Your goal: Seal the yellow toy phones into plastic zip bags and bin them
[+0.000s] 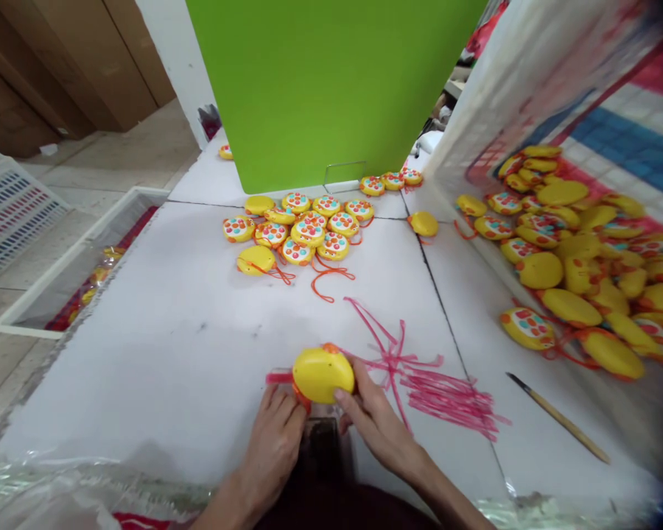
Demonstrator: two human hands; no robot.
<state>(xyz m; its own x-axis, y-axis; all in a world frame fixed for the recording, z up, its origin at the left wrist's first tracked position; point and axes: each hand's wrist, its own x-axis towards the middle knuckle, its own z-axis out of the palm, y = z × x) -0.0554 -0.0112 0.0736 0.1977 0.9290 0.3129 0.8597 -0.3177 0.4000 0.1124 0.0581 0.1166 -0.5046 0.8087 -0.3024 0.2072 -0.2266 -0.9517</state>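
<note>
A yellow duck-shaped toy is gripped in my right hand, its plain back with small screw holes facing up. My left hand is closed at the toy's left edge, beside its orange part. From above the left fingers sticks out a short pink ribbon; how exactly they pinch it is partly hidden. Right of the toy lie loose pink ribbons, spread out like a star, and a bundle of pink ribbons.
A pile of duck toys with coloured buttons and orange cords lies ahead, before a green board. More toys spill from a bag at right. A wooden-handled knife lies front right. A white crate stands left.
</note>
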